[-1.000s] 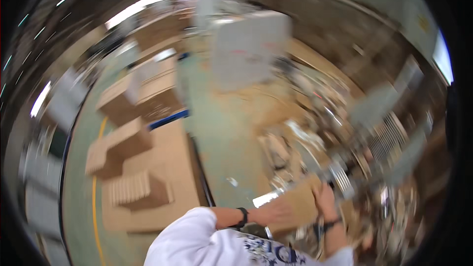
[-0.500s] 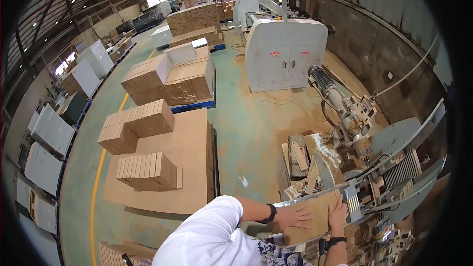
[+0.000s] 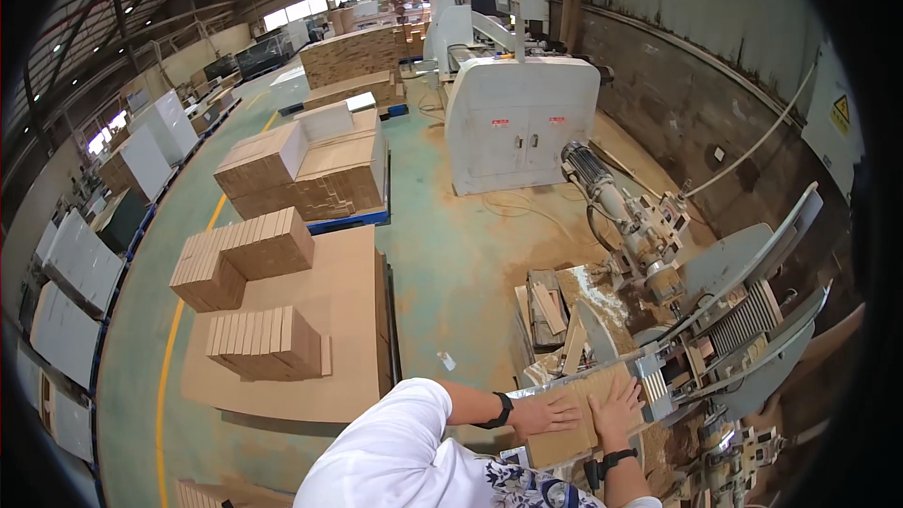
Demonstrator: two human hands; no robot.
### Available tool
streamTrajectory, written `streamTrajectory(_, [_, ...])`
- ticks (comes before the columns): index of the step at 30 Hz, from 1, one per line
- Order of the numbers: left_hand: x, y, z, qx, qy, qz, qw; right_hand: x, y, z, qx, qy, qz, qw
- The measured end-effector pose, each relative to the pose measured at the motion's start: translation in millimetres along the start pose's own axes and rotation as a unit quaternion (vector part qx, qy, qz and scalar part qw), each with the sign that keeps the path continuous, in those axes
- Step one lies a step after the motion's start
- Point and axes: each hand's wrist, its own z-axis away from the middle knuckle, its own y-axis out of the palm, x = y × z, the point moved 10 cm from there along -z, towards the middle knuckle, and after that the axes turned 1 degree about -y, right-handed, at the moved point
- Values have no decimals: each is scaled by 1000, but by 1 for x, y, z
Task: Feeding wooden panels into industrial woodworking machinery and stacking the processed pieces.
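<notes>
A flat light-brown board (image 3: pixel 579 431) lies on the machine's narrow bed in front of me. My left hand (image 3: pixel 546 416) rests flat on the board's left part, fingers stretched to the right. On its right part my right hand (image 3: pixel 616 410) lies spread, fingertips pointing away from me. Both palms press down and neither hand grips anything. Just beyond the right fingertips is a ribbed silver metal block (image 3: pixel 653 382) of the machine. Parts of the board are hidden under my hands and forearms.
A motor-driven spindle unit (image 3: pixel 621 212) and curved grey guards (image 3: pixel 767 254) stand at the right. Wood offcuts (image 3: pixel 546 310) lie beyond the bed. Stacked board pieces (image 3: pixel 263 343) sit on a large brown sheet (image 3: pixel 348 292) at the left. A grey machine cabinet (image 3: pixel 522 122) stands ahead.
The whole view has shifted slightly left. My right hand has come nearer to my left hand, and its fingers are more widely spread on the board. My left hand stays flat.
</notes>
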Motion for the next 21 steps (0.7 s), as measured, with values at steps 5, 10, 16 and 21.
streamTrajectory(5, [-14, -5, 2, 34, 4, 21, 999, 4, -4, 14, 29, -2, 28, 999])
streamTrajectory(10, [12, -10, 10, -98, -36, 93, 990, 29, -36, 1, -32, -67, 36, 997])
streamTrajectory(16, [5, -35, 4, 44, -63, 0, 997, 5, -5, -10, -67, -30, 33, 997])
streamTrajectory(21, [7, -13, 51, -86, -209, 10, 974, -27, -14, -22, -17, -14, -84, 996])
